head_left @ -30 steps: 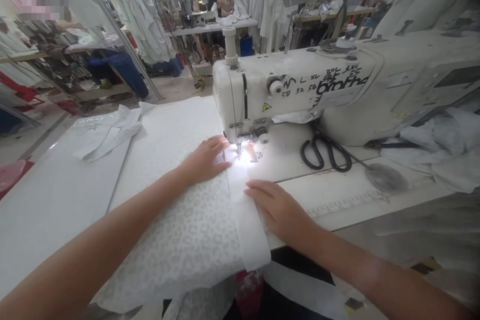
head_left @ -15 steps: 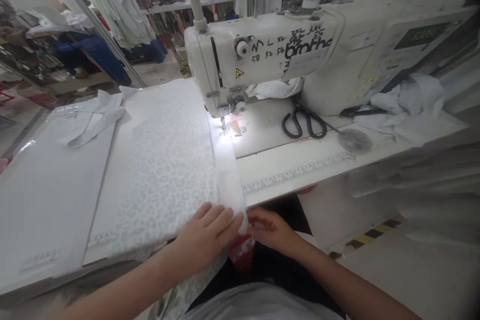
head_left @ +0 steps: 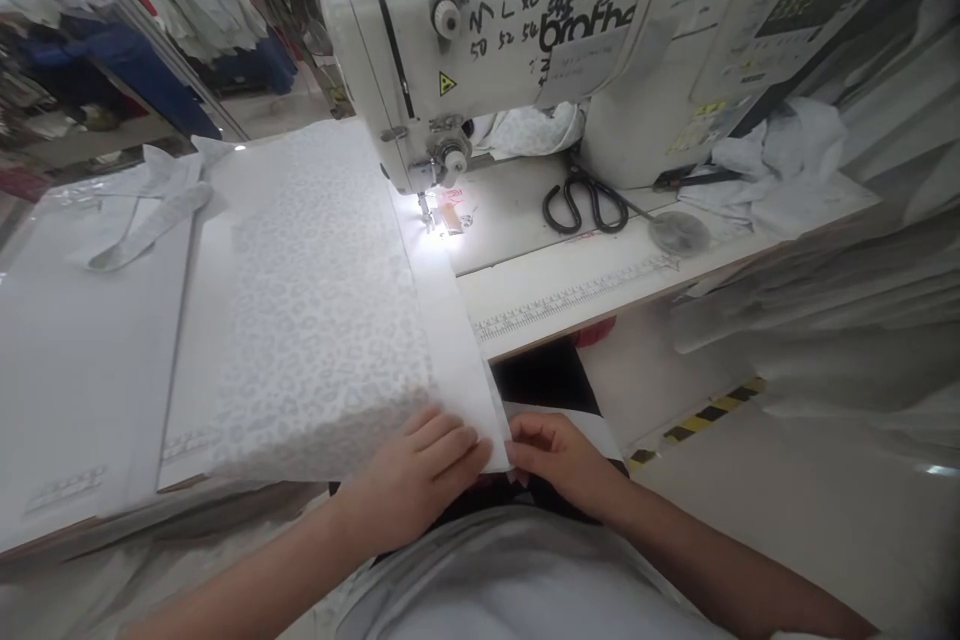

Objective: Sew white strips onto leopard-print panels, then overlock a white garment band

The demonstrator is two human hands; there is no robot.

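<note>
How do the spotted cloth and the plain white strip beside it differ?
Look: the spotted cloth carries pale grey print; the white strip shows none.
Width: the spotted cloth is broad; the white strip is narrow.
Position: the spotted cloth lies left of the white strip.
Shared: both are pale and extend alongside each other toward the sewing machine.

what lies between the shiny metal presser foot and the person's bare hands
In the head view, a plain white fabric strip stretches from the presser foot to the left hand and right hand.
</note>
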